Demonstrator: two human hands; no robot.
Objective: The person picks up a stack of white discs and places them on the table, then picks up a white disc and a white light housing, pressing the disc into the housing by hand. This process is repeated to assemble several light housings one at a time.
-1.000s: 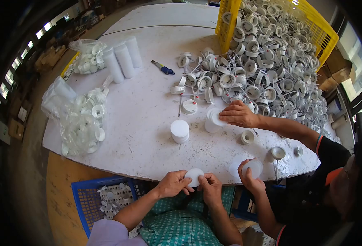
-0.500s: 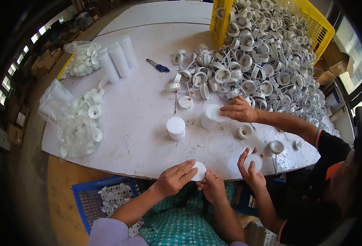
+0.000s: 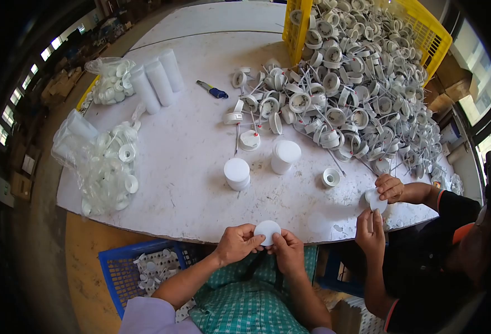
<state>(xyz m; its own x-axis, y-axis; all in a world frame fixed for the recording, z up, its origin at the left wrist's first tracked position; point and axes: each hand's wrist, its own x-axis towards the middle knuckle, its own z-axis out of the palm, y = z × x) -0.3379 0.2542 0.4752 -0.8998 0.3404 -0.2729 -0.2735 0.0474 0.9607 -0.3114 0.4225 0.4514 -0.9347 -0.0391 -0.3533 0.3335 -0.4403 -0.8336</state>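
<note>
Between my two hands, over the near table edge, is a round white disc (image 3: 268,231). My left hand (image 3: 236,245) pinches its left side with the thumb on the face. The right side is gripped by my right hand (image 3: 289,251), thumb also on the disc. Beyond them on the table stand two stacks of white discs, a shorter left stack (image 3: 237,173) and a right stack (image 3: 285,156). A white ring-shaped part (image 3: 330,177) lies to the right of the stacks.
A large heap of white round fittings with wires (image 3: 362,106) spills from a yellow crate (image 3: 294,33). A blue-handled cutter (image 3: 215,90), clear bags of white parts (image 3: 109,172) and white rolls (image 3: 159,83) lie leftward. A co-worker's hands (image 3: 374,214) hold another disc. A blue basket (image 3: 117,273) sits below.
My hands have shifted their grip, both thumbs now on the disc's face. The co-worker's upper hand has left the right stack and joined the other hand at a disc farther right.
</note>
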